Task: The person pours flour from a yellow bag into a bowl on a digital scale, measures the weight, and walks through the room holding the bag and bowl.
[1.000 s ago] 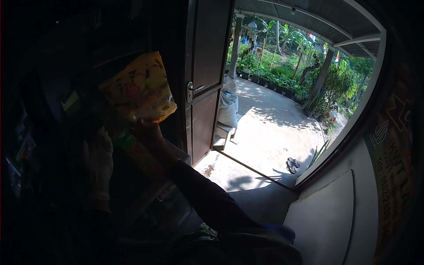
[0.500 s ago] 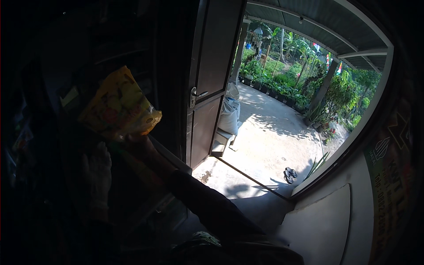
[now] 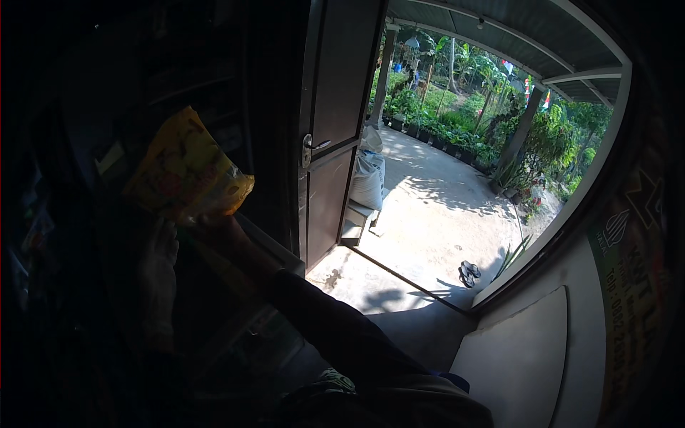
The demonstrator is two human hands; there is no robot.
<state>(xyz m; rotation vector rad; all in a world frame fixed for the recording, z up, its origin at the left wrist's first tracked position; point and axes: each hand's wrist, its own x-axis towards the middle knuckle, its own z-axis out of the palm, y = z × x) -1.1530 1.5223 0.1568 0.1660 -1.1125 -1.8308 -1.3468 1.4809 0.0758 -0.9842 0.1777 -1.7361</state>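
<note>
the right hand is clamped on the bag at its lower edge; the left hand, fingers outstretched, is just below, contact too dark to tell.

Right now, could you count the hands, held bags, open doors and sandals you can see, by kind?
Hands: 2 (left hand, right hand)
Held yellow bag: 1
Open brown door: 1
Sandals: 2
Total: 6

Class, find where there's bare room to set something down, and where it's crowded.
Bare: the sunlit paving between the white sack and the sandals; the shaded floor between the dark sleeve and the white panel. Crowded: the far edge, lined with potted plants. Around the hands and yellow packet, it's too dark to tell.
</note>
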